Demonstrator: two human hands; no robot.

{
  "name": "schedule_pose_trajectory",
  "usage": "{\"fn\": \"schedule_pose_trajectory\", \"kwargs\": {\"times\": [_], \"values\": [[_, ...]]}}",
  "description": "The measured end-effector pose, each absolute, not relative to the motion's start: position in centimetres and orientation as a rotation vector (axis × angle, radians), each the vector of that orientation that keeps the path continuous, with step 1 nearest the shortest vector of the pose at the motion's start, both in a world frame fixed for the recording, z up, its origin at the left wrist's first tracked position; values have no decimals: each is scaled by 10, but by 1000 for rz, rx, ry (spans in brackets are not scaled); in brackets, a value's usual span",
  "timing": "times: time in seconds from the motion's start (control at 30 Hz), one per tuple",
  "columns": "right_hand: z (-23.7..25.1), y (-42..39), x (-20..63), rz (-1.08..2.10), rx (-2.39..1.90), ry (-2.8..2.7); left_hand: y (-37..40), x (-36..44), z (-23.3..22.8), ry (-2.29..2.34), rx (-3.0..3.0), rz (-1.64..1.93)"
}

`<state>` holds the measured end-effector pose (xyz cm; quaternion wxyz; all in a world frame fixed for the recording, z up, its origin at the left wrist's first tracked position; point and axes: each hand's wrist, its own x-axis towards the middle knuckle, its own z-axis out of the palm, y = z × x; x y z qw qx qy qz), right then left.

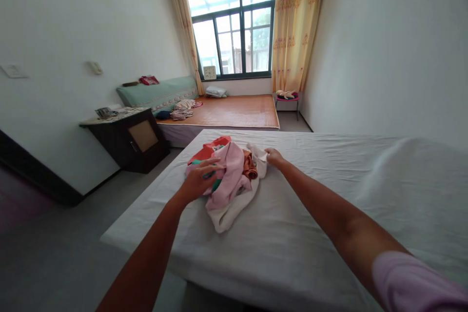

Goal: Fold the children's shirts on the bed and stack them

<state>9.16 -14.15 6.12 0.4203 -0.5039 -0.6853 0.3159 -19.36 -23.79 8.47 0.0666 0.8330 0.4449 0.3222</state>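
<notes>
While clothes (228,175) lie heaped unfolded at frame centre, left hand (199,180) rests spread on them; right hand (274,157) pinches an edge.

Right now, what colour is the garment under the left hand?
Pale pink garment, under the left hand in the clothes pile; head view shows it best.

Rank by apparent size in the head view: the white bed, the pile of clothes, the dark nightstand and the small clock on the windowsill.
1. White bed, nearest the camera.
2. Pile of clothes and dark nightstand: look alike, unranked.
3. Clock, farthest away.
</notes>
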Motion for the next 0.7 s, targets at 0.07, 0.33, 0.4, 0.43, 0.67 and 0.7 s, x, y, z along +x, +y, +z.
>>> {"fn": "schedule_pose_trajectory", "kwargs": {"times": [0.07,0.33,0.4,0.43,0.67,0.7], "values": [[55,-137,113,744,-1351,-1647,-234,-200,72,1489,2358,1204],[54,-145,64,512,-1144,-1991,-228,-156,29,1389,2520,729],[53,-156,48,431,-1170,-2111,-239,-144,29,1293,2538,688],[52,-159,44,389,-1203,-2144,-245,-142,31,1233,2530,673],[68,-146,75,940,-1095,-1904,-256,-159,44,1440,2178,1142],[77,-143,83,1068,-996,-1752,-254,-162,45,1502,2138,1228]]}}
